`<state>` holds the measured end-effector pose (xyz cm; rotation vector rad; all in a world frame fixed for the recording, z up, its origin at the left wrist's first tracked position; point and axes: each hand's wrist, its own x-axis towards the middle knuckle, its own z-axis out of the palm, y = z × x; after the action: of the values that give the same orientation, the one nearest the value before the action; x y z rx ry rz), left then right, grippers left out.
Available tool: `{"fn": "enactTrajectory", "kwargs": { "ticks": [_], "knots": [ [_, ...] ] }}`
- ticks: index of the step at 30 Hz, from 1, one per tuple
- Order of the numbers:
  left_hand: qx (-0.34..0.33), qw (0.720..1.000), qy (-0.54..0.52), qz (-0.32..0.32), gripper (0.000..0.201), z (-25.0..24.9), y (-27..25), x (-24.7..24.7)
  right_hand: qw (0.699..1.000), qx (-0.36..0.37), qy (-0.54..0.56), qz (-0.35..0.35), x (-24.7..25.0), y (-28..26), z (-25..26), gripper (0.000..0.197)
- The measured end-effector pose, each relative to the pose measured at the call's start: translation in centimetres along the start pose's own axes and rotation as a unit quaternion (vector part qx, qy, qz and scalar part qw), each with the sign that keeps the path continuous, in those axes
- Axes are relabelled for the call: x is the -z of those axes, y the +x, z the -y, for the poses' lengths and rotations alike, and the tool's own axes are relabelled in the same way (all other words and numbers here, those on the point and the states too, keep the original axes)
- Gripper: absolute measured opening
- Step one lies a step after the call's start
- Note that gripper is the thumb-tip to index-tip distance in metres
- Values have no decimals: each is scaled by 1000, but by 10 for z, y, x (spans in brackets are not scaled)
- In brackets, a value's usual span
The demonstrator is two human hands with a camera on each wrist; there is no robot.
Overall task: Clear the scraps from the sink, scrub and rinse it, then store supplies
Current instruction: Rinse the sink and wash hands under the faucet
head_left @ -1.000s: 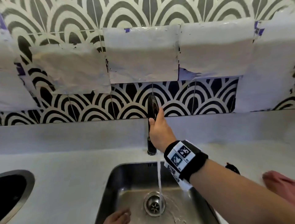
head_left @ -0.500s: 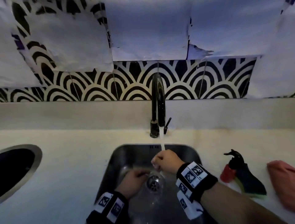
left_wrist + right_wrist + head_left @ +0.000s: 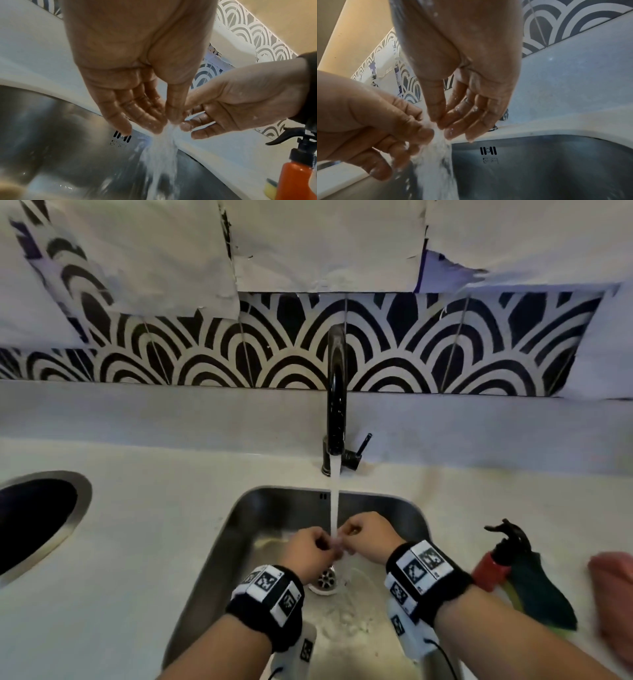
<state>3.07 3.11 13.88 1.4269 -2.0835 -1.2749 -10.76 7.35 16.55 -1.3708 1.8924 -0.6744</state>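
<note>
Water [image 3: 334, 501] runs from the black faucet [image 3: 335, 405] into the steel sink [image 3: 239, 529]. I hold both hands together in the stream above the drain [image 3: 323, 578]. My left hand [image 3: 310, 549] and right hand [image 3: 368, 534] meet at the fingertips. In the left wrist view, the left hand [image 3: 163, 121] has relaxed, slightly bent fingers [image 3: 120, 115] and holds nothing. The right hand [image 3: 444, 124] in the right wrist view is likewise wet and empty, with water [image 3: 436, 162] pouring off the fingertips [image 3: 453, 132]. Foamy water lies on the sink floor.
A red spray bottle [image 3: 496, 559] with a black trigger lies on the counter right of the sink. It sits next to a dark green and yellow sponge [image 3: 537, 594] and a pink cloth [image 3: 613, 594]. A round dark opening [image 3: 34, 515] is set in the counter at the left.
My right hand left the faucet and came down into the sink. My left hand rose from the sink floor, and both now meet under the running water.
</note>
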Motion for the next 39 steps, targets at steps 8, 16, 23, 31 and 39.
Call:
{"fn": "enactTrajectory", "kwargs": {
  "ticks": [8,16,23,31,39],
  "knots": [
    [-2,992,124,11,13,-10,-1,-7,999,-30,-29,34,1,13,-22,22],
    [-3,986,162,29,20,-10,7,-9,995,-73,36,-53,28,70,-36,20],
    [2,990,131,52,22,0,8,-10,990,-60,17,-124,68,129,-4,32],
    [13,990,130,61,22,11,14,-13,973,-38,12,-226,69,163,3,33],
    [-1,988,141,65,23,12,24,-15,964,-22,-48,-259,65,172,2,26]
  ]
}}
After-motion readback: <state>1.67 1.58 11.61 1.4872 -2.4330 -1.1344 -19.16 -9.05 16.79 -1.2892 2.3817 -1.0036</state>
